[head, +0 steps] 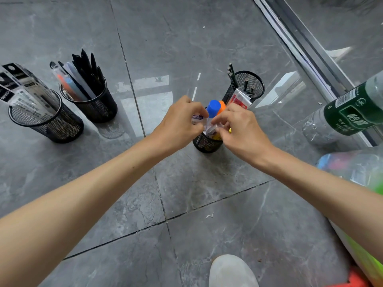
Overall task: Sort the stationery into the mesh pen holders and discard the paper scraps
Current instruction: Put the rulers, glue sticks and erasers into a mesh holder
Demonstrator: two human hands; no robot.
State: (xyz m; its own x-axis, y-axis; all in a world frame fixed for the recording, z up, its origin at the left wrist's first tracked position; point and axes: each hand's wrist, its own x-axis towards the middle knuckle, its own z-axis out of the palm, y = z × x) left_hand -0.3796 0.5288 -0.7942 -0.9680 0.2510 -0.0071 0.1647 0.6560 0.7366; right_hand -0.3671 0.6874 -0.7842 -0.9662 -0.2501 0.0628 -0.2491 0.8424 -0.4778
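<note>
Two bare arms reach out over a gray tile floor (186, 59), and both hands meet just above the near mesh cup (207, 143). The left hand (179, 123) has its fingers curled and pinches a small white pack (198, 119) with a purple label. The right hand (238, 125) is curled too, and its fingertips pinch the other end of the same pack, so the pack sits between the two hands, right over the cup's mouth. Two sticks stand up in this cup: one with a blue cap (213, 108) and one with an orange cap (222, 106) just beside it. A red and white packet (240, 99) pokes up behind the right hand, but I cannot tell which cup it is in. Behind it stands the back mesh cup (248, 84) with dark pencils (231, 74) in it. Well off to the left are two more cups, the pen cup (93, 104), full of black and see-through pens, and the far left cup (47, 121), with flat packs sticking out. A little paper scrap (209, 215) lies on the floor near the person's side. A green-label bottle (348, 114) lies at the right, and a white shoe (232, 270) shows at the bottom.
</note>
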